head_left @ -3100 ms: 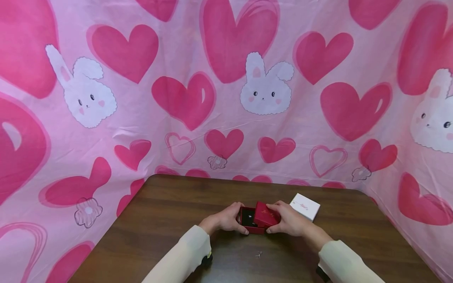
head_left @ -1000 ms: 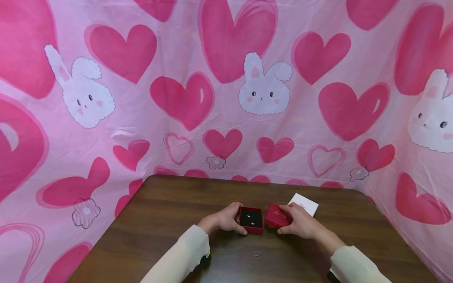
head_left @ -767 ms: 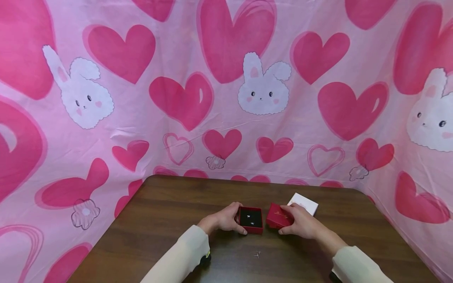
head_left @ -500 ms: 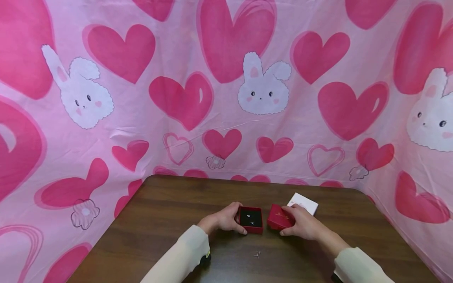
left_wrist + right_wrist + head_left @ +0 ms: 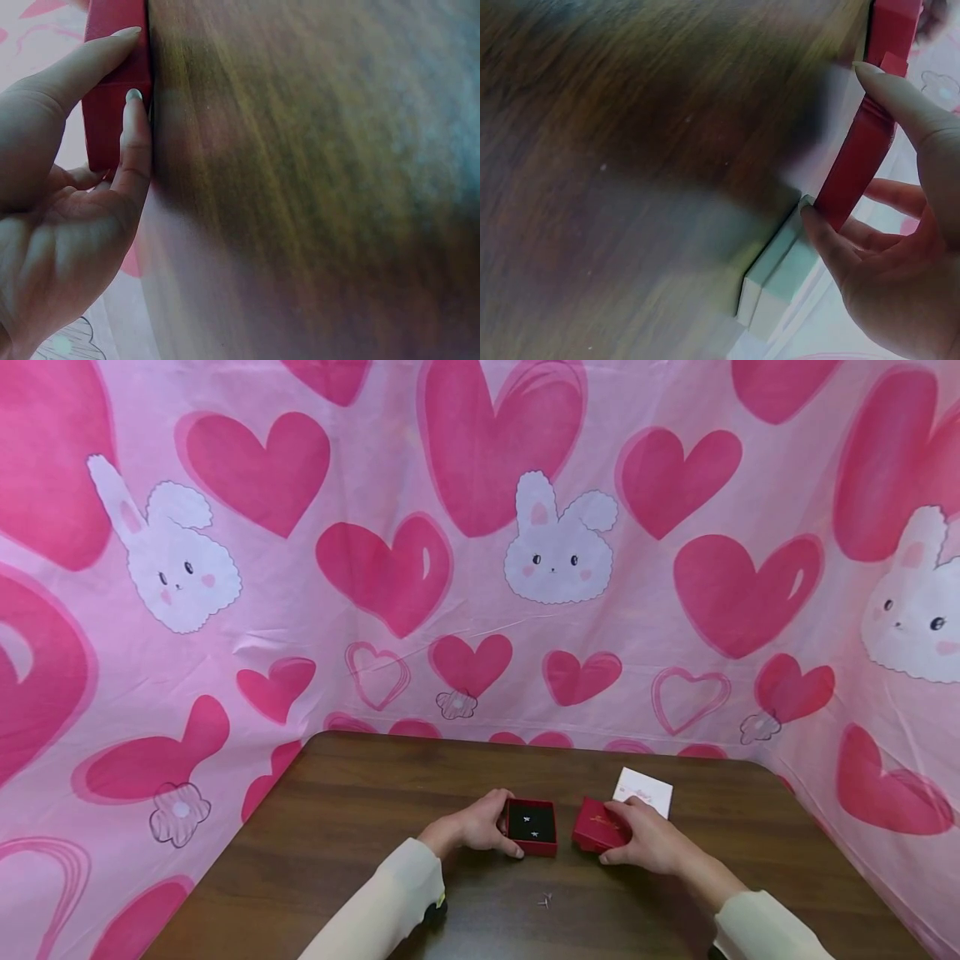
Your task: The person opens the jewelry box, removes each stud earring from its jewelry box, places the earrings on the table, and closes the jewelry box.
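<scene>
In the head view my left hand grips the left side of a small red jewelry box. Its black insert carries two small silver star-shaped studs. The left wrist view shows the thumb along one wall of the box and a finger on the adjoining wall. My right hand holds the red lid, printed in gold, slightly turned and a short way right of the box. From the right wrist, the thumb and fingers are around the lid's edges.
Two tiny thin metal pieces lie on the brown wooden table, in front of the box. Behind the right hand sits a white box with pink print, partly covered by that hand. A pink heart-and-rabbit cloth surrounds the table.
My right hand has drawn the lid off the box and to the right, uncovering the black insert and both studs. The left hand and the box have stayed in place.
</scene>
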Demonstrator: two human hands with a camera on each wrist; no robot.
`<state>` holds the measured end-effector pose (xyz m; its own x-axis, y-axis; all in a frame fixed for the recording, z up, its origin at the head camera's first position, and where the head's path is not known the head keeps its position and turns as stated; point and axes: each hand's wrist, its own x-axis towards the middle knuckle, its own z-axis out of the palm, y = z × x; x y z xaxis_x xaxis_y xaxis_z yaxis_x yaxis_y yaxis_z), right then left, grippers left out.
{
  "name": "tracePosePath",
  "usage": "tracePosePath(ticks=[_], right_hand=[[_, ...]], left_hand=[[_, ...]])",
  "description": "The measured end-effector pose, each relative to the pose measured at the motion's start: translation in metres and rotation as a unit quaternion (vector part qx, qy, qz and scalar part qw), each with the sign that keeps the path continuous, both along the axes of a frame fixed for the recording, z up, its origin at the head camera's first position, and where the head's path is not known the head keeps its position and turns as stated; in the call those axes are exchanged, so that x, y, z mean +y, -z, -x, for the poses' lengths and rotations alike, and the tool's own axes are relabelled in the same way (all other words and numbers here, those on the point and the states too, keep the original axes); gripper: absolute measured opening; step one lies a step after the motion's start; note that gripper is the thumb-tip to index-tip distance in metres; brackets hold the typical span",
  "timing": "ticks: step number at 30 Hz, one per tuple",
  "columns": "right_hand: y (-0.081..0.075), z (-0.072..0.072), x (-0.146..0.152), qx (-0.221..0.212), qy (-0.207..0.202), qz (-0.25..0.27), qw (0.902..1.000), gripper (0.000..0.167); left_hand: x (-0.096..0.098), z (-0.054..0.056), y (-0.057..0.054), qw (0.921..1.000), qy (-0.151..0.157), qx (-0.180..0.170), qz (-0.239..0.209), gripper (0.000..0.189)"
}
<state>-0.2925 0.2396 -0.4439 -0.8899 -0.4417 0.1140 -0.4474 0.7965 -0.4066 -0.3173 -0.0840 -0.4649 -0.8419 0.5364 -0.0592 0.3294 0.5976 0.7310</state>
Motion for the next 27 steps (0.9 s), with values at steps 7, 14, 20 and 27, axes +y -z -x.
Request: tracePosePath(ticks=[7, 14, 20, 27], right_hand=[[0.0034, 0.0002, 0.0034, -0.019, 0.000, -0.004, 0.9998, 0.082], [0.0054, 0.0007, 0.0044, -0.022, 0.002, -0.007, 0.9997, 0.084], [0.0064, -0.0011, 0.0050, -0.013, 0.003, -0.006, 0.9999, 0.085], [0.0099, -0.0019, 0.0067, -0.009, 0.000, 0.002, 1.0000, 0.083]], left_hand=[[0.0001, -0.0001, -0.0004, 1.0000, 0.002, 0.003, -0.001, 0.065], [0.0003, 0.0007, 0.0002, 1.0000, 0.000, 0.003, 0.000, 0.064], [0.0005, -0.0003, -0.0008, 1.0000, -0.001, 0.002, -0.001, 0.064], [0.0004, -0.0013, -0.0005, 1.0000, -0.002, 0.000, -0.001, 0.064]])
